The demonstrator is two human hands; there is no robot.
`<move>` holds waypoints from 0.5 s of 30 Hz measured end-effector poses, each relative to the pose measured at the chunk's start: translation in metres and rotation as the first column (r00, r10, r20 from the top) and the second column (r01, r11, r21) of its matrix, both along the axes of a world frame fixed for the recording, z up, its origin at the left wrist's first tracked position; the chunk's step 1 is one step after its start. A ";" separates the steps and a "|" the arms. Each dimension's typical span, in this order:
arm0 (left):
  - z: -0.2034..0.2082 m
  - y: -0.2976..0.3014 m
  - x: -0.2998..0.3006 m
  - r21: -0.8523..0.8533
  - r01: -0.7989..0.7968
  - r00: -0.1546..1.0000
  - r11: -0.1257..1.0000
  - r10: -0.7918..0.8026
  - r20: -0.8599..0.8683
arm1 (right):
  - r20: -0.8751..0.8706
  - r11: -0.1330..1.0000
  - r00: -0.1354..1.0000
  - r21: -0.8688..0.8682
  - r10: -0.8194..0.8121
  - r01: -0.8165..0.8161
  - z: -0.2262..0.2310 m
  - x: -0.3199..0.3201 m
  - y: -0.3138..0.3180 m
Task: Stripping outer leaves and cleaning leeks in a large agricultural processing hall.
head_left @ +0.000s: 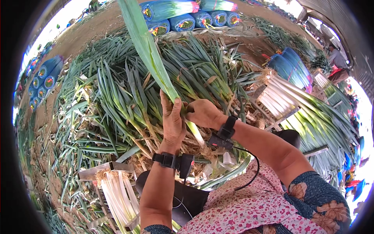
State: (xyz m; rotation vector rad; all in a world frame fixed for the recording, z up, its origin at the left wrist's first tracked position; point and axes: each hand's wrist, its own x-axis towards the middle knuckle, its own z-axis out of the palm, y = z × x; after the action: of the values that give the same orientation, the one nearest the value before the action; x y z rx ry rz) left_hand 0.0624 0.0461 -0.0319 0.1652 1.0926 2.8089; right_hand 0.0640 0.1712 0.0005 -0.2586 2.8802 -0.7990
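Note:
A long leek (pixel 150 48) rises from my hands toward the far left, its broad green leaf held up. Below my hands its pale shank (pixel 196 133) slants down to the right and ends in shaggy roots. My left hand (pixel 172 119) is closed around the leek, with the thumb lying along it. Right beside it, my right hand (pixel 206 114) is closed with its fingertips pinched on the leek; what exactly lies under them is partly hidden. Just beyond both hands spreads a heap of untrimmed leeks (pixel 117 91) with roots toward me.
Cleaned leeks lie in a metal rack (pixel 258 92) on the right and another metal rack (pixel 95 175) at lower left. Blue-wrapped leek bundles (pixel 167 11) are stacked at the back, with more bundles (pixel 43 71) far left. Leaf scraps cover the ground. A person (pixel 336 58) is far right.

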 end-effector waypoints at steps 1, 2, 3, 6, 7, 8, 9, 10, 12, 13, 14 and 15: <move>0.003 -0.001 0.001 -0.002 0.002 1.000 1.000 -0.002 0.001 | -0.027 0.999 1.000 -0.054 0.005 -0.006 0.000 0.001 0.001; 0.007 -0.003 0.002 0.016 0.017 1.000 1.000 -0.017 -0.004 | -0.055 0.994 0.998 -0.108 0.008 -0.014 0.000 0.003 0.003; 0.009 -0.005 0.003 0.034 0.033 0.999 0.999 -0.032 -0.010 | -0.054 0.994 0.999 -0.110 0.006 -0.012 0.000 0.007 0.007; 0.005 -0.009 -0.001 0.033 0.019 1.000 0.999 -0.019 -0.017 | 0.115 0.902 0.987 -0.404 -0.114 0.151 0.012 0.015 0.005; 0.007 -0.007 -0.001 0.035 0.021 1.000 0.999 -0.020 -0.023 | 0.082 0.889 0.991 -0.440 -0.102 0.127 0.009 0.012 0.006; 0.009 -0.006 0.000 0.032 0.027 0.999 0.999 -0.027 -0.017 | 0.047 0.874 0.995 -0.475 -0.090 0.101 0.006 0.010 0.009; 0.011 -0.005 0.001 0.029 0.034 0.999 0.999 -0.034 -0.012 | 0.040 0.875 0.995 -0.473 -0.091 0.099 0.004 0.009 0.012; 0.011 -0.005 0.000 0.033 0.033 0.999 0.999 -0.033 -0.020 | 0.090 0.874 0.990 -0.466 -0.110 0.140 0.005 0.008 0.013; 0.007 -0.007 -0.004 0.041 0.093 0.995 0.995 -0.091 -0.034 | 0.127 0.874 0.983 -0.452 -0.133 0.176 0.006 0.007 0.013; 0.006 -0.007 -0.005 0.041 0.111 0.993 0.993 -0.109 -0.050 | 0.156 0.852 0.976 -0.481 -0.149 0.207 0.003 0.006 0.014; 0.006 -0.006 -0.006 0.066 0.138 0.987 0.988 -0.131 -0.097 | 0.180 0.828 0.968 -0.506 -0.173 0.242 0.003 0.007 0.015; 0.008 -0.005 -0.006 0.140 0.183 0.981 0.973 -0.172 -0.090 | 0.178 0.844 0.964 -0.469 -0.197 0.259 0.005 0.008 0.018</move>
State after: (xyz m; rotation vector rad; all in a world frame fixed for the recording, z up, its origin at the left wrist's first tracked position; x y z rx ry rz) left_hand 0.0568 0.0407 -0.0244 0.3698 0.8361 2.7402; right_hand 0.0725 0.1890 0.0052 0.0902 2.5726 -1.5310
